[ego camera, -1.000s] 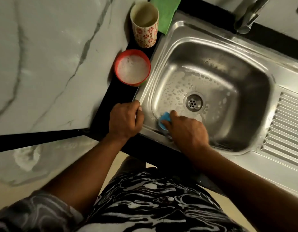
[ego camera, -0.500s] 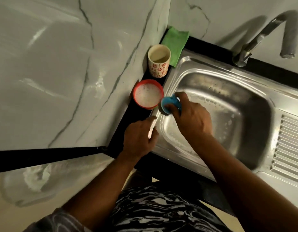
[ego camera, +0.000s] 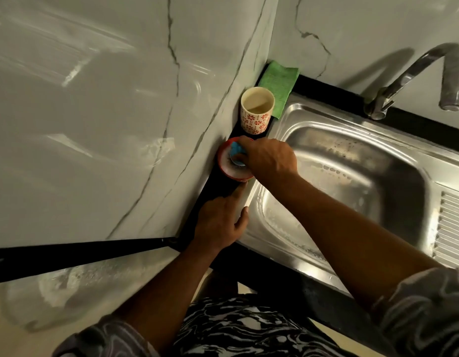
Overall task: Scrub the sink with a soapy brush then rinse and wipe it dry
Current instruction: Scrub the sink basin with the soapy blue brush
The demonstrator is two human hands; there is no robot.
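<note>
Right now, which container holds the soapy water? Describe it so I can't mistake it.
Start at the steel sink and look along its left rim to the dark ledge by the marble wall. Two containers stand there: the soapy one is the low red bowl of white foam under the right hand, not the taller flower-patterned cup behind it.

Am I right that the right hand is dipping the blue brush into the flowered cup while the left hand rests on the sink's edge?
Not quite: the head view shows the right hand dipping the blue brush into the red bowl of suds, not the flowered cup behind it. The left hand does rest at the sink edge.
</note>
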